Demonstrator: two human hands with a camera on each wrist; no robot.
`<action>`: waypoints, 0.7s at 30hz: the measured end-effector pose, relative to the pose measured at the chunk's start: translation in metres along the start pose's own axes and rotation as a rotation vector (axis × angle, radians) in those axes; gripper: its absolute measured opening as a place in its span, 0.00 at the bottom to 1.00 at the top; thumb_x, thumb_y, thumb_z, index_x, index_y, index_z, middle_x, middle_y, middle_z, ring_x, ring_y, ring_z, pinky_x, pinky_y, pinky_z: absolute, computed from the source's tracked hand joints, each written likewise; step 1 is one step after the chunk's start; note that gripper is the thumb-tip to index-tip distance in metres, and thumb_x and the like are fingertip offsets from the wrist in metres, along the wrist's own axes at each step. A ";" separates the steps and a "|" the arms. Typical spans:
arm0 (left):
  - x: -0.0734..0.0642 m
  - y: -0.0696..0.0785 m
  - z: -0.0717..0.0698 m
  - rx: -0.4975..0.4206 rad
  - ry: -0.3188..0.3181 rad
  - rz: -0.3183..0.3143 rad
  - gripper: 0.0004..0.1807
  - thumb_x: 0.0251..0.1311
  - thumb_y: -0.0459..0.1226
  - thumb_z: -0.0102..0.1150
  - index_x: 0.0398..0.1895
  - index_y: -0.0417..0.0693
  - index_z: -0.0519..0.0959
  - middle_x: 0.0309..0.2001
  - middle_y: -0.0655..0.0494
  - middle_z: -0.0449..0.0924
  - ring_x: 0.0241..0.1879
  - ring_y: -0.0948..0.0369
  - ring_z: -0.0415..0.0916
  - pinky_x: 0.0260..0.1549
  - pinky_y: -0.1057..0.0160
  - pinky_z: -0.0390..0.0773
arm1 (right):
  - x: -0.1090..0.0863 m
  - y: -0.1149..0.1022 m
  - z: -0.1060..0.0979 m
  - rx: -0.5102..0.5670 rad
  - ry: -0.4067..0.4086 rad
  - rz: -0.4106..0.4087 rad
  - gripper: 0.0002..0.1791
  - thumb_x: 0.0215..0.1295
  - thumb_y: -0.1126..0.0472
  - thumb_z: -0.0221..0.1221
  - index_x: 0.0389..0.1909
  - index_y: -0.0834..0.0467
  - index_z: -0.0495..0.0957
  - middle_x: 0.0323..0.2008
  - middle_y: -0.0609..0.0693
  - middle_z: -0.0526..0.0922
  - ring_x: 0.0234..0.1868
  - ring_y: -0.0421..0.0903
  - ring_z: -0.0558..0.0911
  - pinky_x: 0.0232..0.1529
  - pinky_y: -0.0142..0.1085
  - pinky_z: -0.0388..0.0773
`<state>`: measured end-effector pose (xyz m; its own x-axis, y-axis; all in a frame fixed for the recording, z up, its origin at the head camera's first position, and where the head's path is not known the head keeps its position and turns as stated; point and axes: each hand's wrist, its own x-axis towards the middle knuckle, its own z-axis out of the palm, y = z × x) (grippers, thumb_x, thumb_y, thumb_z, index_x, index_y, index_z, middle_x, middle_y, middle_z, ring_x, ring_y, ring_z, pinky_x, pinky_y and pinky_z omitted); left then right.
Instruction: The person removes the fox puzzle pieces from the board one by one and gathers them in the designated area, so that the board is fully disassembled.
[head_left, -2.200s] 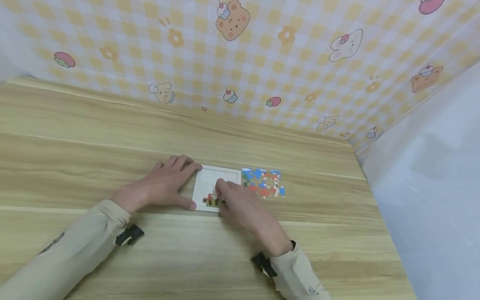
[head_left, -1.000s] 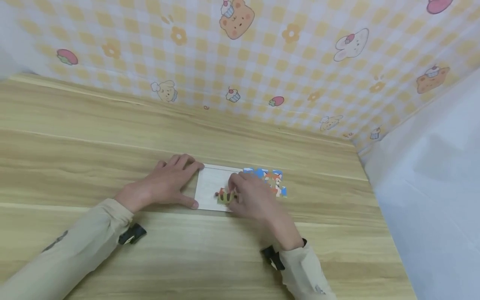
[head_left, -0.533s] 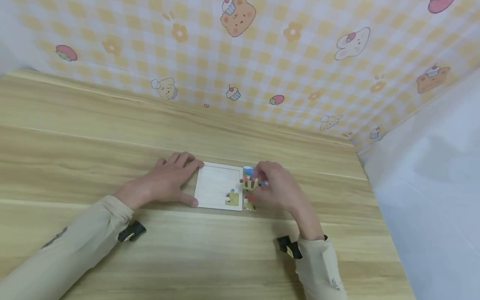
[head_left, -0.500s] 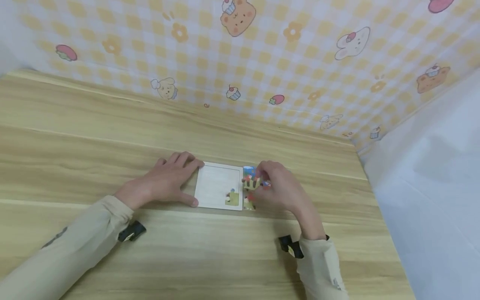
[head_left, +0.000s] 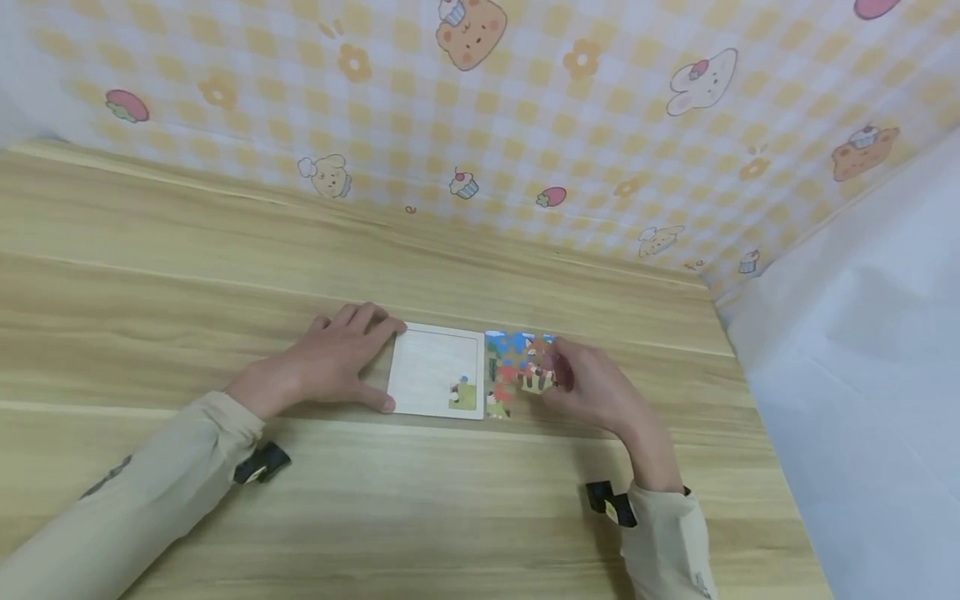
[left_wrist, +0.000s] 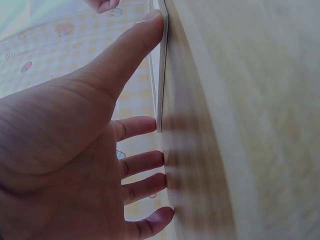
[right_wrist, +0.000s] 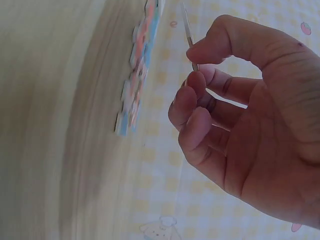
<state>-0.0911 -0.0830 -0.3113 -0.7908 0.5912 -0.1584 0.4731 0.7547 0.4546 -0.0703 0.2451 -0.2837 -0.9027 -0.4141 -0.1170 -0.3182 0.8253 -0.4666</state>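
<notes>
A square white puzzle tray (head_left: 423,367) lies flat on the table. My left hand (head_left: 330,362) rests at its left side, thumb and forefinger touching the two left corners. In the left wrist view the fingers are spread, with the thumb on the tray's edge. One greenish jigsaw piece (head_left: 465,393) sits in the tray's lower right corner. To the right of the tray, my right hand (head_left: 592,387) holds a striped jigsaw piece (head_left: 534,382) above the other pieces. The right wrist view shows thumb and fingertip pinching that thin piece, raised off the table.
Several colourful jigsaw pieces (head_left: 497,343) with a fox picture lie on the wooden table (head_left: 420,508) against the tray's right side. Some are hidden by my right hand. A yellow checked cloth (head_left: 517,108) stands behind the table. White sheeting (head_left: 862,358) hangs at the right.
My right hand has carried the striped piece rightward from over the tray to above the loose pieces. The greenish corner piece has come into sight. My left hand has stayed at the tray.
</notes>
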 end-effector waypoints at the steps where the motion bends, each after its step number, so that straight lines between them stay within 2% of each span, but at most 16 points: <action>1: 0.000 0.000 0.000 0.001 0.000 0.000 0.52 0.39 0.58 0.70 0.66 0.45 0.61 0.61 0.42 0.59 0.60 0.45 0.55 0.48 0.38 0.60 | -0.001 0.001 0.000 0.003 -0.005 0.004 0.12 0.43 0.69 0.60 0.31 0.57 0.72 0.21 0.46 0.69 0.22 0.41 0.67 0.23 0.34 0.66; 8: -0.002 0.001 -0.002 -0.008 0.004 0.005 0.52 0.39 0.58 0.70 0.66 0.44 0.61 0.61 0.41 0.59 0.60 0.44 0.55 0.48 0.37 0.60 | -0.010 0.007 0.004 0.017 -0.048 0.016 0.12 0.44 0.69 0.60 0.31 0.56 0.72 0.21 0.45 0.71 0.23 0.41 0.69 0.24 0.33 0.68; 21: -0.002 0.001 -0.002 -0.016 0.003 0.004 0.52 0.39 0.57 0.70 0.66 0.43 0.60 0.61 0.42 0.59 0.60 0.45 0.54 0.49 0.37 0.59 | -0.012 0.002 0.009 0.031 -0.155 0.029 0.12 0.47 0.72 0.58 0.31 0.55 0.71 0.18 0.43 0.66 0.21 0.39 0.65 0.23 0.32 0.62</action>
<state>-0.0899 -0.0836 -0.3085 -0.7901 0.5933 -0.1543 0.4698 0.7477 0.4693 -0.0577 0.2484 -0.2911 -0.8551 -0.4463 -0.2640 -0.2811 0.8268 -0.4872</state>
